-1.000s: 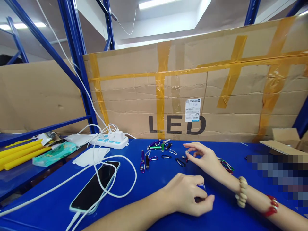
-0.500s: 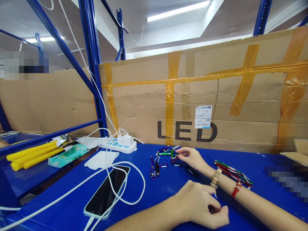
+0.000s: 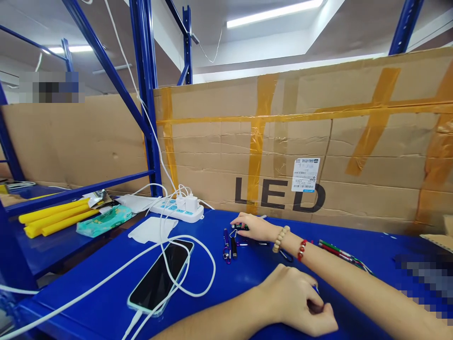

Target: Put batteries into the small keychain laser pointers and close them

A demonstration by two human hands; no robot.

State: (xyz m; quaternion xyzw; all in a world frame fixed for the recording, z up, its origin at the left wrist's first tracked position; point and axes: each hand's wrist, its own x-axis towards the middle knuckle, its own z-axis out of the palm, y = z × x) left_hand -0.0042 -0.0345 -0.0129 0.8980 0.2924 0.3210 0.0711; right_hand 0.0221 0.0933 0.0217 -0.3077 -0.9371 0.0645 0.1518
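My right hand (image 3: 257,227), with a beaded bracelet and a red one, reaches over a small cluster at the back of the table. Its fingers are apart around a small green metal penlight (image 3: 243,226); no firm grip shows. Just left of it lie a purple penlight (image 3: 226,241) and a black one (image 3: 233,246) with carabiner clips. My left hand (image 3: 297,297) is closed in a fist in front; a bit of something blue (image 3: 315,289) shows at its fingers, the rest hidden. Right of my right forearm lies a row of green and red penlights (image 3: 343,255), partly covered.
A phone (image 3: 161,278) on a looped white cable (image 3: 213,274) lies at left. Behind it are a white tissue (image 3: 152,229) and a power strip (image 3: 177,210). Yellow tubes (image 3: 56,215) rest further left. A tall cardboard box (image 3: 212,156) stands along the back.
My right hand has moved left across the cluster, from its right side to the green penlight. My left fist keeps its place. The view has shifted slightly.
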